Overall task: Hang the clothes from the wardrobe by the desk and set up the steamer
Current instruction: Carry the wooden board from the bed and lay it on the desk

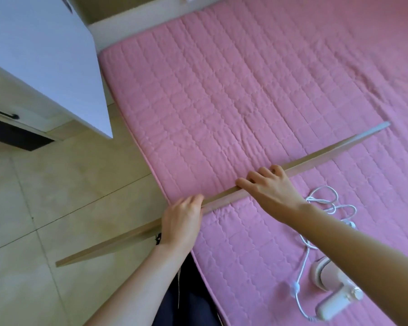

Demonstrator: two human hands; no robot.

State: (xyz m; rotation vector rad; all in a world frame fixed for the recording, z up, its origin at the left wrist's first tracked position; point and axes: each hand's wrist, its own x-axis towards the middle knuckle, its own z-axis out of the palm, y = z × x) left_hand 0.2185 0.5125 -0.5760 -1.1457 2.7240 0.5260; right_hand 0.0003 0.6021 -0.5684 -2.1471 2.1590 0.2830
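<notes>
Both hands, left hand (183, 216) and right hand (272, 188), have fingers clamped on a wooden board's edge (327, 150) over the pink bed (222, 90), the steamer (332, 290) near right; clothes seemingly not yet hung, next needs freeing the hands.

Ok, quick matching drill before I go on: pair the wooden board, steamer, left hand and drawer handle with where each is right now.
Things:
1. wooden board
2. steamer
3. left hand
4. drawer handle

Places:
A. lying on the pink quilted mattress, lower right, with its white cord
B. on the cabinet front at far left
C. held edge-up, spanning floor and mattress
D. gripping the board near the mattress edge

Pairs: 1-C, 2-A, 3-D, 4-B
</notes>
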